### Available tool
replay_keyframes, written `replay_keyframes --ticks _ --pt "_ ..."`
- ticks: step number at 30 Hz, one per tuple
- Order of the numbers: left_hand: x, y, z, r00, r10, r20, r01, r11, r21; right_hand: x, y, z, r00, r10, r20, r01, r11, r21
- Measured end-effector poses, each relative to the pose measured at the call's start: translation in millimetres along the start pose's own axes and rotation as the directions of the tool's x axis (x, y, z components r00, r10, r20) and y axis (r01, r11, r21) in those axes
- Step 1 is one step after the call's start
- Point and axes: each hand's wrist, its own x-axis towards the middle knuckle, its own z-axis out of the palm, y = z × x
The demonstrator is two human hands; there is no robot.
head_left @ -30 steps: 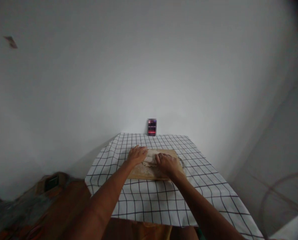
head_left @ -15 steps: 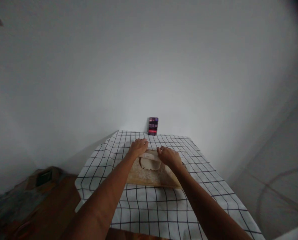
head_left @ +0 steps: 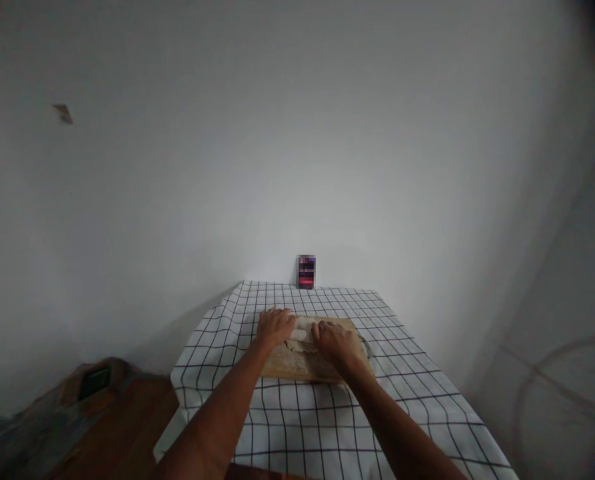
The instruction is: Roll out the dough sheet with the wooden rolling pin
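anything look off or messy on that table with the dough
Nothing stands out. Both hands, left hand and right hand, rest on the pale dough on the wooden board. The board sits slightly askew to the checked cloth, which hangs rumpled at its left edge. A small dark box stands upright by the wall.

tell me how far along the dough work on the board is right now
Done: the wooden board lies on the checked cloth and looks dusted pale, perhaps with flour. In hand: the left hand and right hand both press down on the pale dough, which looks flattened and lumpy. Left: it is not yet an even, smooth shape. The small dark box by the wall stands untouched.
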Motion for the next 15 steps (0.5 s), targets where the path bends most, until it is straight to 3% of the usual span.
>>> replay_keyframes --ticks 15 --pt "70 -1 5 0.99 -0.081 0.112 0.081 0.997 0.004 60 18 -1 0.968 0.22 0.12 -0.239 0.955 0.177"
